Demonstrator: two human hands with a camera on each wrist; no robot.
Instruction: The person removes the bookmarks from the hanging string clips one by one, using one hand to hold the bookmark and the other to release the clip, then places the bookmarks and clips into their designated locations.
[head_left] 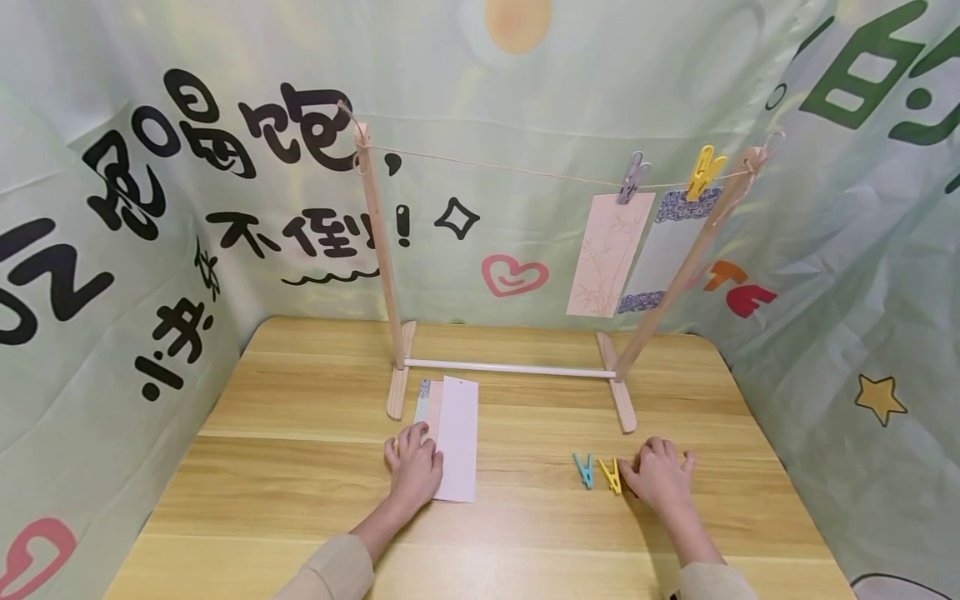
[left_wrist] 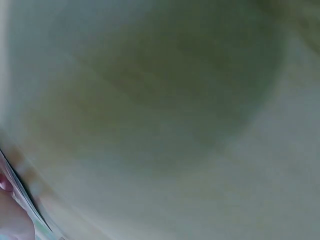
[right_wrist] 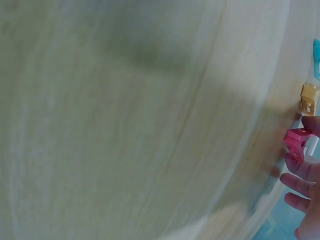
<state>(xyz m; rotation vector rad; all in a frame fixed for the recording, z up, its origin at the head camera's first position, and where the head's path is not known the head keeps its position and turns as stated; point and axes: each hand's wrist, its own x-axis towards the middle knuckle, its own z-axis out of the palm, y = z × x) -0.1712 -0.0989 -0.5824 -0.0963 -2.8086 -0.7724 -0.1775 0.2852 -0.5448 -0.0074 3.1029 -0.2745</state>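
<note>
My left hand rests on the left side of a small overlapping group of paper cards. On top is a lavender card; a pink card and a blue-patterned card show at its left edge. Little of this hand shows in the left wrist view. At the right, my right hand is low over the table. Its thumb and finger pinch a pink clothespin, hidden by the hand in the head view. Beside it lie a yellow clothespin and a blue clothespin.
Behind the hands stands a wooden frame with a string across its top. A purple clothespin and a yellow one hold a pink bamboo card and a patterned card there. Printed cloth surrounds the table.
</note>
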